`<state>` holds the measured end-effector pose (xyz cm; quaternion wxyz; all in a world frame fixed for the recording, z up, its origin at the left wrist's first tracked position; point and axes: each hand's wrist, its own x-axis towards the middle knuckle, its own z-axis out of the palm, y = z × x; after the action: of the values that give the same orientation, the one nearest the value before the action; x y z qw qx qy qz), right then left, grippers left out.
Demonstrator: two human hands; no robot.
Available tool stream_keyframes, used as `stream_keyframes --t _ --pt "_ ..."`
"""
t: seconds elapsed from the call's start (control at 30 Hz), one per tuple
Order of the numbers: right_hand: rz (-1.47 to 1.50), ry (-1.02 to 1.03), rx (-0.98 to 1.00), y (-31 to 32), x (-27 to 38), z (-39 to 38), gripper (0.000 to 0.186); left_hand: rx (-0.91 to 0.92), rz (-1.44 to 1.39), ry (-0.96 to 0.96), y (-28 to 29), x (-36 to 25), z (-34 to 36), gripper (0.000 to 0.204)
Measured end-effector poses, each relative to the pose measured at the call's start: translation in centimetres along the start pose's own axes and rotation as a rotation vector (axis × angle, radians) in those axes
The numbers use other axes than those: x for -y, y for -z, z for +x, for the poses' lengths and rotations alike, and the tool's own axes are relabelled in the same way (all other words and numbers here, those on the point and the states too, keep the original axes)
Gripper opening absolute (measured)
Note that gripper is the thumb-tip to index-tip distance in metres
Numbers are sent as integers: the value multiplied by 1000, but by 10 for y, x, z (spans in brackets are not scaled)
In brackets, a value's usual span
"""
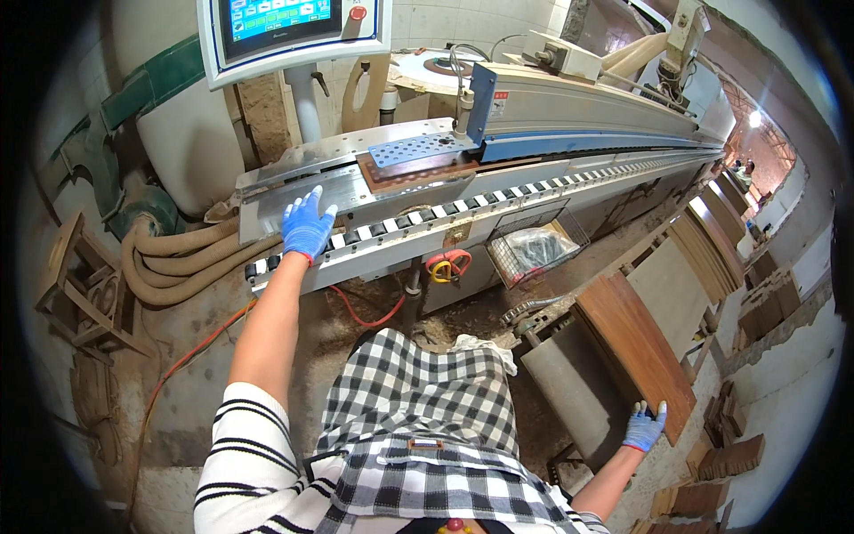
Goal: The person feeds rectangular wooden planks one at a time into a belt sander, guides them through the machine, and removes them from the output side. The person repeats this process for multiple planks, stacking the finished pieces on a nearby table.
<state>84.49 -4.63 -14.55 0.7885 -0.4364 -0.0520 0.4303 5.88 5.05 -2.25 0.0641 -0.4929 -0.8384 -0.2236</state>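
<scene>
My left hand (308, 225), in a blue glove with pale fingertips, reaches over the front end of a long edge-banding machine (587, 107). Its fingers are spread above the bare metal infeed table (349, 189), and nothing is in them. To its right, a dark brown board (391, 178) lies partly under the machine's perforated blue plate (414, 151). My right hand (644, 427), gloved alike, is low at the right. It grips the near edge of a reddish-brown wooden board (636, 347), which lies on a grey stack; part of the grip is hidden.
A row of black rollers (427, 214) runs along the machine's front. Below hang a wire basket (538, 245) and yellow-and-red tape rolls (447, 265). A control screen (280, 22) stands behind. Ribbed hoses (169, 267) and a wooden stool (84, 289) are left; more boards (712, 231) stand right.
</scene>
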Motion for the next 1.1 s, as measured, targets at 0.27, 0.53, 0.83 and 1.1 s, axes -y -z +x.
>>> stream_keyframes --t 0.27,0.53,0.83,1.1 --pt "52 -197 322 -108 -70 -67 28 -97 -262 -227 15 15 -38 63" --pt "-42 -559 765 -267 -190 -174 34 -6 -92 -531 59 -1 -92 74" --pt "-1 -996 916 -357 -274 -253 33 21 253 -352 64 59 -86 62" --pt "-19 -805 1383 -323 -260 -183 49 118 309 -32 59 79 -42 65"
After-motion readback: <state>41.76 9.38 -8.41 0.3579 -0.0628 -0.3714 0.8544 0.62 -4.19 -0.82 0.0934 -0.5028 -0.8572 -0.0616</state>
